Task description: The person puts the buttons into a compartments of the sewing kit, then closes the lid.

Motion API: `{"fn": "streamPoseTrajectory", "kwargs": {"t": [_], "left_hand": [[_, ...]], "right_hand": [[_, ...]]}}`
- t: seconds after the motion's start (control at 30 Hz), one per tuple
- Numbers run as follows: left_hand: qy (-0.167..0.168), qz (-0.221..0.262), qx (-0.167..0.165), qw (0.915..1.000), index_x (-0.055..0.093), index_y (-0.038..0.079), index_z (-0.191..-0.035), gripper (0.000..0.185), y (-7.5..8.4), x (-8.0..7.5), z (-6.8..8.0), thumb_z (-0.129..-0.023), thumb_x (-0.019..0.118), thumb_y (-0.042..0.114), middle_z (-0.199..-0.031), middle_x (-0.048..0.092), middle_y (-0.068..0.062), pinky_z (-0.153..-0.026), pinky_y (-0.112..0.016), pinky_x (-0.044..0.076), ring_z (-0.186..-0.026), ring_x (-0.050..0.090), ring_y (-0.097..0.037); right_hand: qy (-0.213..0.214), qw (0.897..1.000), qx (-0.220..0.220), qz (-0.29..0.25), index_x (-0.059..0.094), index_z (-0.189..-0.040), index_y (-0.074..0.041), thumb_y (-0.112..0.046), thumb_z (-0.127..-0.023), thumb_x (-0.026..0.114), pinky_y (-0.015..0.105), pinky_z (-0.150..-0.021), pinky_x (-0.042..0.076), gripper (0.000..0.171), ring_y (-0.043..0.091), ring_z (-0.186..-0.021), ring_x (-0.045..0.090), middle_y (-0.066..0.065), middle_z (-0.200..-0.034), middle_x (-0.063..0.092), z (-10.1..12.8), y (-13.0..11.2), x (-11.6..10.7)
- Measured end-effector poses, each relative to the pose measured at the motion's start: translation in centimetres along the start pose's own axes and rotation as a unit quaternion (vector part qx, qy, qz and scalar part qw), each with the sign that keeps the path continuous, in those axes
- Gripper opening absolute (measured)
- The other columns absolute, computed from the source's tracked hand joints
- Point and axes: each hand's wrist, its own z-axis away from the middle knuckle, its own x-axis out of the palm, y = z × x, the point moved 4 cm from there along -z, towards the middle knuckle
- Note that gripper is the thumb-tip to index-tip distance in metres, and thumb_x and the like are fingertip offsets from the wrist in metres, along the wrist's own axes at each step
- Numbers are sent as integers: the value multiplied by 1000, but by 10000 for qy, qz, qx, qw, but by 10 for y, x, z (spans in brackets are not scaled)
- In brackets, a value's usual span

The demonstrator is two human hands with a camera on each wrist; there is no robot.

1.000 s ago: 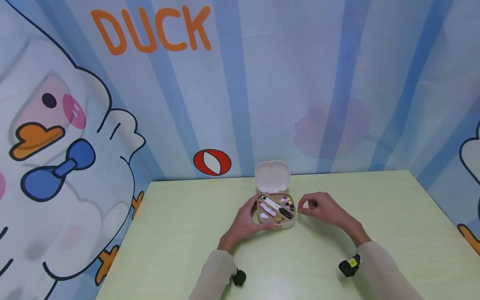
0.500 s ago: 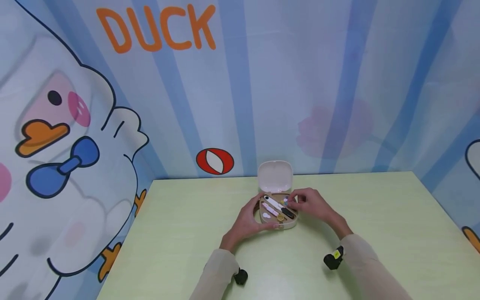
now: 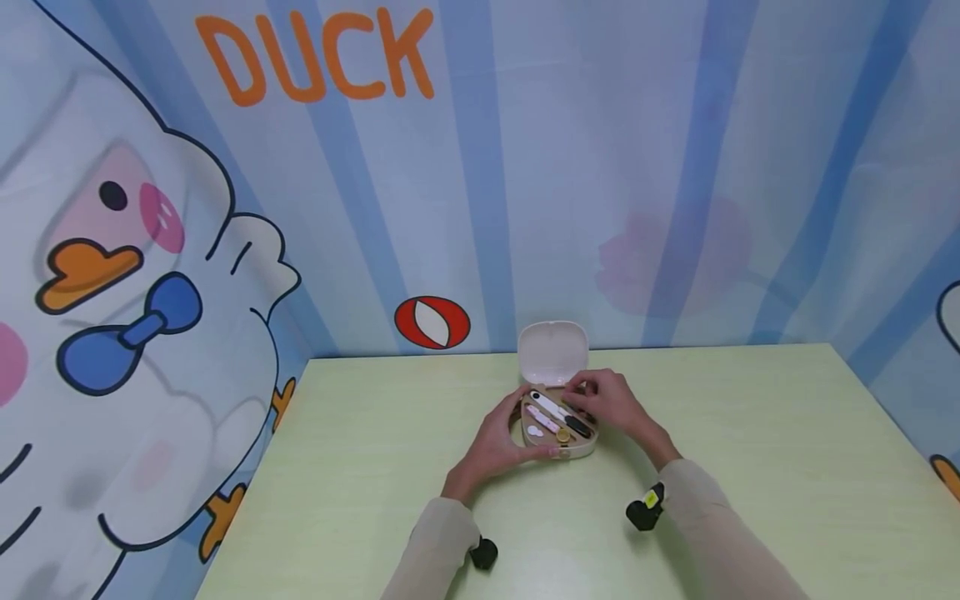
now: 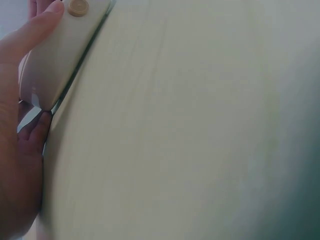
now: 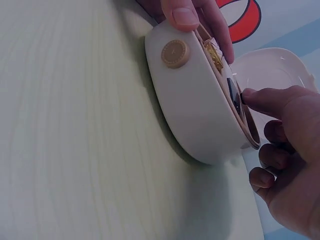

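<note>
A small white sewing kit case (image 3: pixel 577 452) sits on the table with its lid (image 3: pixel 553 354) raised. My left hand (image 3: pixel 495 437) grips its left side, thumb at the front near the round tan knob (image 5: pixel 175 54). My right hand (image 3: pixel 611 400) reaches over the right compartment, hiding most of it, its thumb (image 5: pixel 262 100) at the case's inner edge and the other fingers curled. I cannot tell whether it pinches something. Inside lie a long white-and-black tool (image 3: pixel 551 407), a pink tool (image 3: pixel 542 418), white pieces (image 3: pixel 535 431) and a round gold piece (image 3: pixel 563 435).
The pale table (image 3: pixel 390 467) ends at the back against a blue striped backdrop (image 3: pixel 555 167) printed with a duck. The raised lid stands close to that back edge. A black wrist camera (image 3: pixel 643 512) hangs at the right sleeve, another black camera (image 3: pixel 483 553) at the left.
My right hand has moved left from beside the case to over its right compartment, covering the small coloured pieces there. My left hand keeps its grip on the case.
</note>
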Motion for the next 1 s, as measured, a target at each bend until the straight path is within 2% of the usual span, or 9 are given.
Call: {"fn": "streamPoseTrajectory", "kwargs": {"t": [0.23,0.43,0.6,0.87,1.0], "left_hand": [[-40,-76,-141,9999,29,27,-164,111,0,2,0,-76,89,56,-163,37,7,-119,-34,39,-146,41,-14],[-35,-43,-9,10000,29,24,-165,110,2,2,0,-77,90,52,-163,38,5,-119,-36,39,-146,41,-15],[14,24,13,10000,31,24,-164,108,1,3,-1,-78,91,49,-161,40,5,-118,-37,40,-144,43,-15],[16,95,23,10000,30,24,-164,109,-3,1,0,-78,90,50,-163,39,4,-119,-37,39,-146,42,-16],[9,126,32,9999,31,26,-164,109,-3,2,-1,-77,90,52,-162,40,6,-119,-36,39,-146,42,-15]], "right_hand": [[81,9999,118,56,78,-96,-6,-14,-96,76,24,-48,38,7,14,-55,49,-2,-62,53,0,0,0],[116,9998,163,1,77,-105,-5,-17,-97,76,25,-47,39,14,15,-55,50,-1,-63,55,1,0,-4],[328,9994,127,-44,74,-115,-7,-24,-98,75,26,-48,36,25,17,-56,46,0,-64,51,6,0,-14],[1047,9944,131,-113,65,-130,-5,-32,-100,72,30,-56,39,40,20,-67,48,7,-86,56,12,-1,-33],[1095,9932,212,-334,57,-141,-4,-38,-103,66,32,-56,46,52,21,-66,52,15,-106,61,9,1,-36]]}}
